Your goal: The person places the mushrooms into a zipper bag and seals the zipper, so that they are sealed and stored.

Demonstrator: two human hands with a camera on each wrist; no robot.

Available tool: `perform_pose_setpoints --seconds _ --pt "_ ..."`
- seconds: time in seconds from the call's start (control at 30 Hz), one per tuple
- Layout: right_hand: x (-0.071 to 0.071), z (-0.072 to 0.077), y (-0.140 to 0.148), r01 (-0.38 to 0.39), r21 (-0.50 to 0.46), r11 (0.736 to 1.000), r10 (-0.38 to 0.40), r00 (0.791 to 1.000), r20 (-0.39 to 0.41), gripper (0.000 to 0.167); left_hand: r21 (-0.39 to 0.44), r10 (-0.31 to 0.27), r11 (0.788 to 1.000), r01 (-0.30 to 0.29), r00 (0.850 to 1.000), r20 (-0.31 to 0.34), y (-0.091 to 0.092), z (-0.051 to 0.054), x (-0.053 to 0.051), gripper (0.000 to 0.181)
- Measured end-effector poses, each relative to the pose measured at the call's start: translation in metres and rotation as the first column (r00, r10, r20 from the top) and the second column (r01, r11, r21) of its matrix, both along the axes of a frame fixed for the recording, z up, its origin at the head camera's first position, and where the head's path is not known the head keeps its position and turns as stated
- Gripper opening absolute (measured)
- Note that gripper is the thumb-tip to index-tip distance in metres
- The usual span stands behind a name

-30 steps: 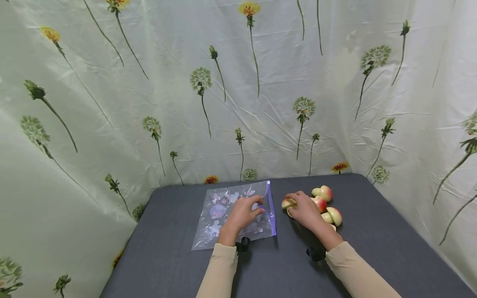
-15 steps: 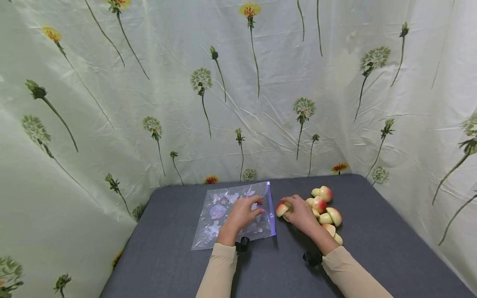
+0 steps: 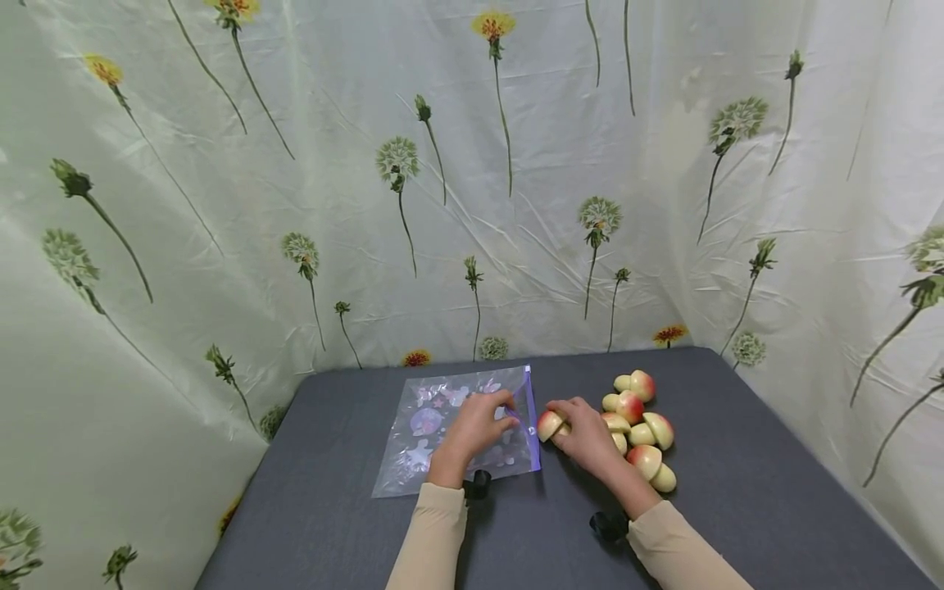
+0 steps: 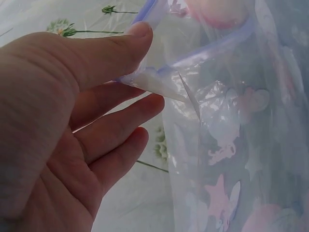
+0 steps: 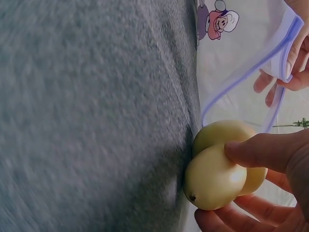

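In the head view, my left hand [image 3: 472, 433] pinches the purple zip edge of a clear plastic zip bag [image 3: 425, 422] with printed shapes, which lies on the table. Its mouth is pulled apart there; the left wrist view shows thumb and forefinger on the bag [image 4: 217, 125]. My right hand [image 3: 587, 442] grips a toy mushroom [image 3: 548, 425] with a red and cream cap, right at the bag's zip side. From the right wrist, the mushroom's cream stem [image 5: 215, 179] sits between thumb and fingers, low over the table, before the parted purple edges.
Several more red and cream mushrooms [image 3: 652, 430] lie in a loose group to the right of my right hand, on the dark grey table [image 3: 317, 508]. A curtain [image 3: 457, 246] printed with dandelions hangs behind the table and along its sides.
My right hand has carried the mushroom left, from the group to the bag's zip edge. The left hand keeps its pinch on the bag almost unmoved.
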State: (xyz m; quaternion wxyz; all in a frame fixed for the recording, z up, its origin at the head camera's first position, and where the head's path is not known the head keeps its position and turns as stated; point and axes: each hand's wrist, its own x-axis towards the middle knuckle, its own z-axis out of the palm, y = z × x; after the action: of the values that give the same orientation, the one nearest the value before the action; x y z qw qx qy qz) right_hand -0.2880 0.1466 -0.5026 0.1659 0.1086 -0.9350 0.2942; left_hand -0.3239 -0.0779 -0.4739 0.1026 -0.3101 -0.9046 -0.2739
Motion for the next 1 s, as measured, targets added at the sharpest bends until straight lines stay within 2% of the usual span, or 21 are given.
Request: perform_pose_setpoints --seconds 0.37,0.57,0.8,1.0 --pt "0.0085 -0.0066 -0.0060 0.031 -0.023 0.999 -0.031 0.999 0.014 0.054 0.009 0.003 1.000 -0.003 0.999 0.032 -0.0040 -0.0018 0.0013 0.019" --pt "0.0091 -0.0069 -0.0060 0.024 -0.032 0.999 -0.025 0.999 -0.020 0.054 0.014 0.006 1.000 -0.006 1.000 0.006 -0.0044 -0.0021 0.0004 0.019" --pt "0.0102 -0.0072 -0.0047 0.033 -0.062 0.998 -0.032 0.999 0.019 0.054 0.011 0.001 1.000 -0.001 1.000 0.003 -0.0057 -0.0020 -0.0005 0.018" --pt "0.0091 -0.0071 -0.0028 0.031 -0.072 0.997 -0.031 0.999 -0.005 0.054 0.030 -0.006 1.000 0.006 1.000 -0.007 -0.0064 0.0014 -0.0011 0.017"
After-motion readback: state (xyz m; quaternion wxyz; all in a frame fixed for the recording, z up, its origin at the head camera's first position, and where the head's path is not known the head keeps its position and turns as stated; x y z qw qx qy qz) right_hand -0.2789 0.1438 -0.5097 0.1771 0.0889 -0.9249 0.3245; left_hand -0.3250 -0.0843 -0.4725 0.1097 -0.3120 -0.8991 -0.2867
